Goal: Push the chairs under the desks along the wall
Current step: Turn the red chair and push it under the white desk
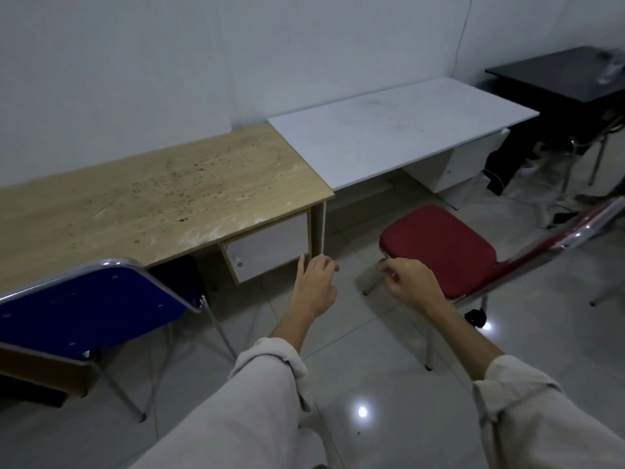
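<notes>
Chair, blue point(91, 299), at far left: backrest toward the camera, chrome frame, its seat partly tucked beneath the wooden desk point(152, 204). That desk stands against the wall point(169, 62); top is light woodgrain, speckled with dark spots and pale smears, with a white drawer point(267, 247) under its right end.

Left hand point(314, 286) in mid-air in front of the desk's right corner, just below the drawer. Fingers loosely curled, half open, holding nothing. Cream sleeve rolled up at the forearm.

Right hand point(409, 282) just beside it, also in mid-air, fingers curled inward, nothing gripped. It overlaps the near left edge of the red chair's seat in view; cannot tell if it touches.

Red chair point(439, 248) stands out on the tiled floor point(372, 384), in front of the white desk point(399, 130), seat clear of the desktop edge, backrest off to the right and blurred. White desk butts against the wooden desk's right end and also sits along the wall.

Black table point(558, 74) at far right, in the corner, with dark cloth and cables below it, details unclear.
</notes>
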